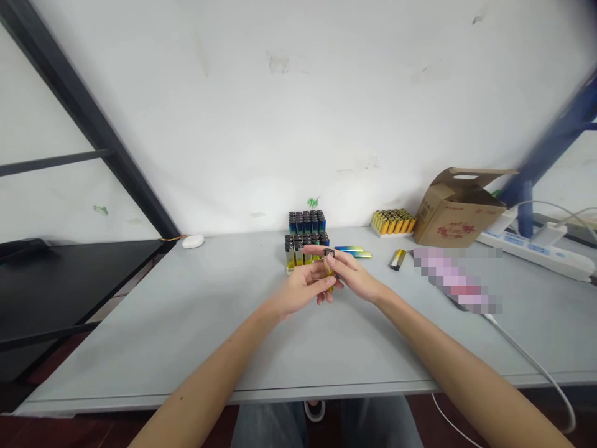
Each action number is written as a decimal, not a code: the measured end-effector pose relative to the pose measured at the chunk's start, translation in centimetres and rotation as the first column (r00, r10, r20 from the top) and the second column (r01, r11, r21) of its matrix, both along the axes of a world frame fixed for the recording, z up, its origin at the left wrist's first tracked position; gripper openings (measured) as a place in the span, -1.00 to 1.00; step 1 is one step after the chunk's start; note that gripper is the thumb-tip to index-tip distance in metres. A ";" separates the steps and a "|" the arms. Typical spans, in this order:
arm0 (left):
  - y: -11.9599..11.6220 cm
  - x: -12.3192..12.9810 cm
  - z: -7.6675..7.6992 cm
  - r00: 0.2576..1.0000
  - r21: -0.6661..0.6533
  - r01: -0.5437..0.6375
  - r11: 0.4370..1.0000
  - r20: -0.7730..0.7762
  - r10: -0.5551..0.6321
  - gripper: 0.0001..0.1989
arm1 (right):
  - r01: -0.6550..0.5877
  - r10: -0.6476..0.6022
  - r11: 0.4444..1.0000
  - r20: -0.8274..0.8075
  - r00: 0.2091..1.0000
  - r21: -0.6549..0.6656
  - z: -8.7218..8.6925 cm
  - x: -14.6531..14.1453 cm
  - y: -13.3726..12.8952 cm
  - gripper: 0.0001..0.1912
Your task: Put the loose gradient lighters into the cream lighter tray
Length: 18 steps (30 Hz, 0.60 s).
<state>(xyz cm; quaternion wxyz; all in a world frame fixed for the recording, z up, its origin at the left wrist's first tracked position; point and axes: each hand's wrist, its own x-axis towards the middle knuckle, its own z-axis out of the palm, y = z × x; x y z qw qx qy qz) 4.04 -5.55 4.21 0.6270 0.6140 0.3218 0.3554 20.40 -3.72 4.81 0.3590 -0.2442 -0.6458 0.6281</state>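
Note:
Both my hands meet over the middle of the table around one upright lighter [329,252] with a dark top and a yellow lower end. My left hand [305,289] grips its body between thumb and fingers. From the other side, my right hand [352,270] closes on the upper part, and its index finger stretches out to the left. Just behind my hands, a block of lighters [293,249] with black tops and clear-to-yellow bodies stands in rows. Another block of blue lighters [306,223] is behind it. Flat blue-and-yellow strips [354,251] lie just beyond my right hand.
A single yellow-and-dark lighter [398,259] lies to the right, near a blurred pink item [452,277] with a white cable. Yellow cylinders [394,221] fill a tray beside an open cardboard box [459,218]. A power strip [536,252] is far right, a white case [193,241] left.

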 end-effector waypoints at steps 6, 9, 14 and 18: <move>0.4 -0.4 0.1 0.991 -0.075 -0.104 0.992 0.079 0.110 -0.70 | 0.157 -0.212 0.971 -0.343 0.915 -0.183 0.2 1.1 1.9 -0.30; 0.8 -0.7 0.1 0.958 -0.117 -0.173 0.978 0.210 0.194 -0.74 | 0.162 -0.244 0.958 -0.384 0.891 -0.235 0.2 2.1 2.7 -0.27; 1.3 -1.1 0.0 0.924 -0.124 -0.238 0.963 0.278 0.263 -0.76 | 0.121 -0.209 0.965 -0.403 0.891 -0.233 0.2 2.6 2.8 -0.22; 1.3 -1.2 0.3 0.918 -0.186 -0.209 0.960 0.301 0.258 -0.75 | 0.110 -0.186 0.972 -0.400 0.897 -0.206 0.2 2.5 2.5 -0.24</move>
